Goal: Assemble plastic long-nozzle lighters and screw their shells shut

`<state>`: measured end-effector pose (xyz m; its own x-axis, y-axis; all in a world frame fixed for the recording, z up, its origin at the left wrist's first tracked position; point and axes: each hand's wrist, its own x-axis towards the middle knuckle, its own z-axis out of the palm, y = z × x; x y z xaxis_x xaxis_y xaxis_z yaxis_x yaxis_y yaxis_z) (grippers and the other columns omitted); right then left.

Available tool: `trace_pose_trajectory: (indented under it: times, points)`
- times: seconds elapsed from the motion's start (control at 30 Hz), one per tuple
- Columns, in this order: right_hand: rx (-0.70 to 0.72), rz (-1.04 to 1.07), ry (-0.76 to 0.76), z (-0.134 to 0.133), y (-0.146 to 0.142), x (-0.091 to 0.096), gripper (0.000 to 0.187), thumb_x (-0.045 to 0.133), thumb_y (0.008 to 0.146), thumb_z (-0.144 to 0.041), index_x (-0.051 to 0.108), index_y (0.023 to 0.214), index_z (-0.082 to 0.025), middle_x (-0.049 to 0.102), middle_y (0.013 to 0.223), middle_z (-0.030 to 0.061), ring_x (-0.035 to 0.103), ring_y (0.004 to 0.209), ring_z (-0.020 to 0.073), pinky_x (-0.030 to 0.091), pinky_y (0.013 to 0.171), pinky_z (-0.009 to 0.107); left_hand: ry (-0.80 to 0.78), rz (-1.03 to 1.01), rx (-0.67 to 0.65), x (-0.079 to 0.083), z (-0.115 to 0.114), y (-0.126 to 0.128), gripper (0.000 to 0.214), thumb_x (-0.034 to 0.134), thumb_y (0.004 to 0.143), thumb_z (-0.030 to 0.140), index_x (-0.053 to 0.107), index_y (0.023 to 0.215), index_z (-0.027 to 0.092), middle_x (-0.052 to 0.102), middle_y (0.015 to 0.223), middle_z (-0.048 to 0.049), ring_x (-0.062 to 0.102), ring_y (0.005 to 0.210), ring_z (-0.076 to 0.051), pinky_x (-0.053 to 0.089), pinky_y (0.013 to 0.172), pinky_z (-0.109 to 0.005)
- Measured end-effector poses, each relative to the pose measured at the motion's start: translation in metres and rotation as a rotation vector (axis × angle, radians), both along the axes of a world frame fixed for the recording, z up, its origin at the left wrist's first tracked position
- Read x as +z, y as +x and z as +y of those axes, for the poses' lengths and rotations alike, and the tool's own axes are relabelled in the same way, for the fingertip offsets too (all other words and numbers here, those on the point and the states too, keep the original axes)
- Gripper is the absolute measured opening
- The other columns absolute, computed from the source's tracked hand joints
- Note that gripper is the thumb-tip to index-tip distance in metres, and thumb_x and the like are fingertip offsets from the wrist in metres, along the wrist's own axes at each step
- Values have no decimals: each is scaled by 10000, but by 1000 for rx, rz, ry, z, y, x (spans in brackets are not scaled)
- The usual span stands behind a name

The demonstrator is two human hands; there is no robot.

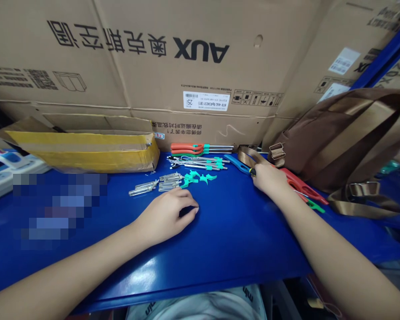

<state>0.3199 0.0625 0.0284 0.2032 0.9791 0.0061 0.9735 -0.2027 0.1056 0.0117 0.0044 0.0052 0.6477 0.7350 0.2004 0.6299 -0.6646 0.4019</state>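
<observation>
My left hand rests on the blue tabletop, fingers curled, thumb and forefinger tips meeting with nothing visible between them. Just beyond it lie teal trigger pieces and several clear lighter tanks. My right hand reaches to the back right, closed around a small black-and-yellow tool handle, mostly hidden by the fingers. Touching or close to that hand is a blue lighter shell. Red lighter shells and a green piece lie beside the right wrist, partly hidden.
Orange stick lighters and metal tubes with teal ends lie along the back by a large cardboard box. A yellow-taped open carton and white power strip stand left. A brown bag with straps fills the right.
</observation>
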Motion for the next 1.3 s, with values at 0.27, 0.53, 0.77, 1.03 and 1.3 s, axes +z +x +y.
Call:
trace_pose_trajectory:
  times: [0.27,0.53,0.77,1.03,1.3]
  points:
    - [-55,42,90,-11,4,19,321,609,919,-294,717,1166,-120,722,1129,243,709,1071,368,547,838,417,-19,5,1,2,0,-3,259,530,997,270,767,1090,218,736,1076,-55,664,1022,-238,537,932,-398]
    - [319,328,162,-20,-6,19,191,669,918,-341,728,1026,-195,766,1082,95,716,992,256,533,876,328,388,-90,155,16,3,-7,416,569,989,302,604,1382,169,592,1363,-140,535,1257,-293,467,1079,-460]
    - [672,543,-62,-46,-46,-1,65,738,867,-247,723,917,-208,753,995,47,683,924,228,493,827,332,349,77,-26,18,7,-11,513,660,951,454,582,1394,206,634,1324,-118,556,1233,-312,486,1038,-481]
    - [719,609,-150,-47,-43,-2,136,805,813,-263,752,918,-194,739,994,49,674,917,213,486,816,314,59,206,-108,15,6,-10,581,682,941,419,523,1464,221,682,1291,-95,655,1160,-299,529,982,-437]
    - [646,728,-154,-38,-39,-7,177,662,907,-364,766,933,-223,785,924,22,693,854,206,484,791,322,105,176,-68,9,12,-13,746,704,913,493,422,1539,202,630,1364,-134,611,1247,-314,527,1022,-435]
